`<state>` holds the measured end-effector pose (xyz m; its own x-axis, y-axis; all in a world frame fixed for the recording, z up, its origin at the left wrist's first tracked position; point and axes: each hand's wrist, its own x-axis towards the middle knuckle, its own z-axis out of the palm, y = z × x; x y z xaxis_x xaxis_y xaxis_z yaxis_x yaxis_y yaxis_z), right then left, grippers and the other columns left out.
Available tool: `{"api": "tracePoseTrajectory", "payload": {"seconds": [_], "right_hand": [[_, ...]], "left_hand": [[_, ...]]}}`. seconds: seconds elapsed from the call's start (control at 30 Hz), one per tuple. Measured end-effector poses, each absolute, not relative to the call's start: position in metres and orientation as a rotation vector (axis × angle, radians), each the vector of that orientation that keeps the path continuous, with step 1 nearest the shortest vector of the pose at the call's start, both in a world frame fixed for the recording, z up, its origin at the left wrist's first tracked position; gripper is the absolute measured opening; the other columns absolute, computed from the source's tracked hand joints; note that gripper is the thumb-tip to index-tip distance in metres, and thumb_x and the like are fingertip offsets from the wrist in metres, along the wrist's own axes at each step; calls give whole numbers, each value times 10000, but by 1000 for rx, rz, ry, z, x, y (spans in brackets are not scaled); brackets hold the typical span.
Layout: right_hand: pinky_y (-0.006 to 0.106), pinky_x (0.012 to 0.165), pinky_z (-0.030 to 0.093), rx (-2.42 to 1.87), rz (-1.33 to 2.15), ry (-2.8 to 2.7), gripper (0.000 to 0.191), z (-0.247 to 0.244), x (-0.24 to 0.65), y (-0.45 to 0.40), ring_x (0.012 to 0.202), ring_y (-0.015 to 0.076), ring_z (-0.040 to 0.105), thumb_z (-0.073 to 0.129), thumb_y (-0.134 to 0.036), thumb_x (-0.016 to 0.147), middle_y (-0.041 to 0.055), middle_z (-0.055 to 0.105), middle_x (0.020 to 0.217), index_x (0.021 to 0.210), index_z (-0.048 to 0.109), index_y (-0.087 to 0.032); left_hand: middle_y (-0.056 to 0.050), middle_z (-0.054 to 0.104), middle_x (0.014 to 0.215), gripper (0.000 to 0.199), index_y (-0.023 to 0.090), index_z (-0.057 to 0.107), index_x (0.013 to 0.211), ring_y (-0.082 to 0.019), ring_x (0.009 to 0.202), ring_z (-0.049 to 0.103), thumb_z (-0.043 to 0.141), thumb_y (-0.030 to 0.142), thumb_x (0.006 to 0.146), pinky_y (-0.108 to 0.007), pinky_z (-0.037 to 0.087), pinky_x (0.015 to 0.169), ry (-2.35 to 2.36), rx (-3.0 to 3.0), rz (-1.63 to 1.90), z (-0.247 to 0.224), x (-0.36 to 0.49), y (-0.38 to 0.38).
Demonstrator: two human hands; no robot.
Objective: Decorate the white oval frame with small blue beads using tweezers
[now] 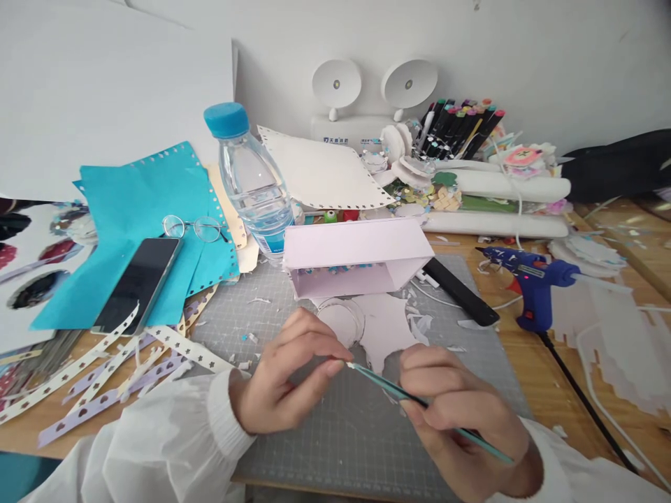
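Note:
My right hand [456, 412] is closed around a thin teal tool [385, 384], its tip pointing up and left. My left hand [293, 370] pinches a tiny pale piece [350, 363] at the tool's tip; the piece is too small to name. Both hands are above a grey cutting mat [335, 447]. Just beyond them lie a clear round ring [361, 318] and a torn-edged white paper piece [388, 325]. A pale lilac open box [361, 244] rests on its side behind these, with small coloured bits inside.
A water bottle [254, 181] stands behind the box's left end. At left, a phone [139, 283] and glasses [193, 228] lie on blue paper [136, 188], near punched strips [89, 416]. To the right are a black-handled tool [461, 292] and a blue glue gun [535, 279] with its cord.

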<state>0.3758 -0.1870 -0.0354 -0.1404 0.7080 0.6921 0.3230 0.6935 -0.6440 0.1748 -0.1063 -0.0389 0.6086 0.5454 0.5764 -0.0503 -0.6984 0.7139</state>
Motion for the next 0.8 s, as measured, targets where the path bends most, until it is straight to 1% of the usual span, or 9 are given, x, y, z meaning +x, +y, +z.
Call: {"api": "tracePoseTrajectory", "payload": {"seconds": [0.07, 0.13, 0.23, 0.33, 0.4, 0.47, 0.53, 0.7, 0.8], "right_hand": [[322, 602, 549, -855, 273, -1740, 253, -36, 377, -187, 628, 135, 542, 494, 60, 749, 15, 592, 656, 742, 491, -193], [308, 639, 553, -850, 65, -1788, 262, -36, 378, -187, 673, 129, 548, 512, 62, 760, 18, 610, 697, 680, 489, -187], [289, 704, 550, -747, -147, -1956, 279, -38, 377, -186, 764, 128, 575, 525, 53, 787, 13, 645, 787, 634, 528, -180], [291, 670, 527, -575, -179, -2096, 325, -40, 372, -183, 766, 137, 580, 449, -2, 851, -6, 650, 768, 636, 594, -197], [292, 648, 506, -497, -202, -2139, 371, -42, 369, -182, 739, 137, 568, 391, -32, 877, -15, 646, 744, 652, 623, -214], [293, 659, 496, -480, -227, -2164, 373, -45, 367, -181, 746, 138, 567, 376, -41, 876, -13, 651, 757, 678, 637, -219], [302, 686, 495, -495, -232, -2182, 331, -47, 365, -180, 766, 145, 575, 395, -47, 857, -6, 657, 784, 710, 639, -215], [313, 751, 511, -527, -170, -2185, 189, -47, 364, -178, 747, 145, 580, 466, -63, 806, 14, 644, 816, 769, 604, -186], [316, 798, 511, -533, -123, -2214, 148, -50, 373, -184, 792, 142, 574, 455, -178, 874, 19, 617, 875, 829, 596, -183]], "left_hand": [[-87, 651, 767, 148, 106, 625, 968, -162, 717, 554, 508, 105, 877, -296, 446, 655, 371, 2143, 1121, -38, 174, -108], [-73, 634, 677, 157, 116, 624, 910, -149, 619, 520, 470, 145, 902, -286, 419, 592, 304, 2185, 1089, -38, 175, -111], [-58, 588, 577, 274, 135, 598, 809, -146, 548, 500, 393, 245, 954, -279, 393, 543, 152, 2123, 807, -42, 177, -118], [-59, 573, 614, 398, 161, 516, 725, -143, 591, 530, 274, 332, 992, -252, 425, 567, 77, 1900, 440, -48, 179, -123], [-40, 523, 620, 429, 180, 430, 679, -133, 592, 493, 203, 354, 999, -248, 422, 579, 100, 1793, 312, -50, 179, -125], [-9, 436, 590, 423, 194, 341, 648, -127, 563, 412, 182, 374, 996, -260, 385, 561, 140, 1749, 273, -51, 179, -126], [12, 363, 565, 427, 200, 290, 633, -122, 540, 344, 176, 400, 993, -271, 339, 537, 181, 1730, 270, -49, 178, -126], [30, 298, 547, 483, 199, 267, 597, -108, 524, 294, 189, 483, 981, -273, 285, 511, 261, 1669, 285, -45, 179, -126], [39, 266, 548, 502, 198, 250, 583, -94, 509, 266, 213, 510, 974, -265, 254, 491, 332, 1643, 369, -49, 177, -126]]}}
